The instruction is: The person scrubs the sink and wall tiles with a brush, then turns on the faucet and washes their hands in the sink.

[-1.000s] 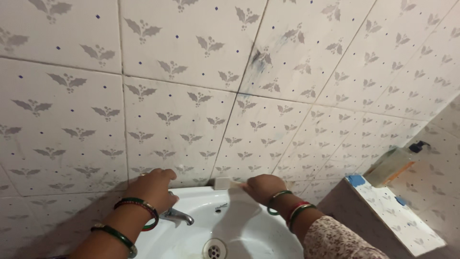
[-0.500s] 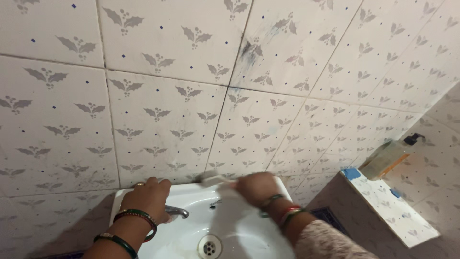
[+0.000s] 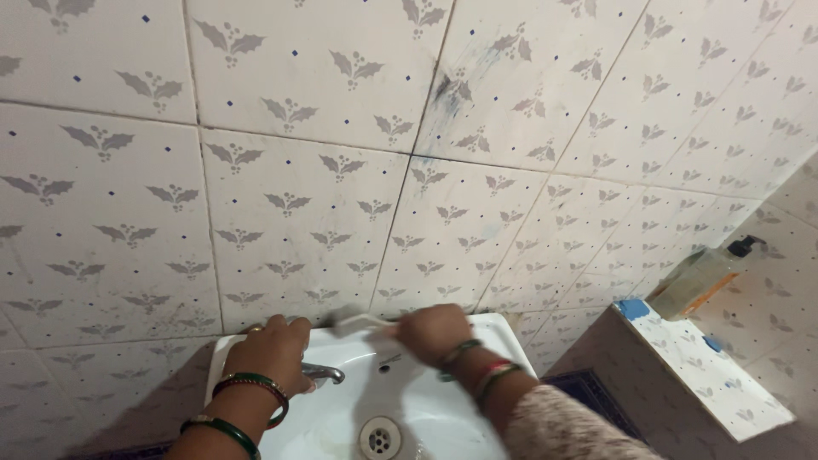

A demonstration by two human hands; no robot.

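Note:
A white wash basin (image 3: 426,405) hangs on a tiled wall at the bottom middle of the head view. My left hand (image 3: 271,351) rests on the basin's back rim over the metal tap (image 3: 324,373), fingers curled on it. My right hand (image 3: 433,332) is closed on a white brush (image 3: 356,322), which is blurred and lies along the back rim against the wall. Bangles ring both wrists. The drain (image 3: 379,437) shows below the tap.
White tiles with grey leaf patterns (image 3: 341,170) fill the wall; a dark smudge (image 3: 452,89) marks one joint. At right, a tiled ledge (image 3: 707,375) carries a pump bottle of yellowish liquid (image 3: 703,277).
My right hand has slid the brush leftward along the basin's back rim, toward my left hand. My left hand has stayed on the tap. The view has shifted slightly.

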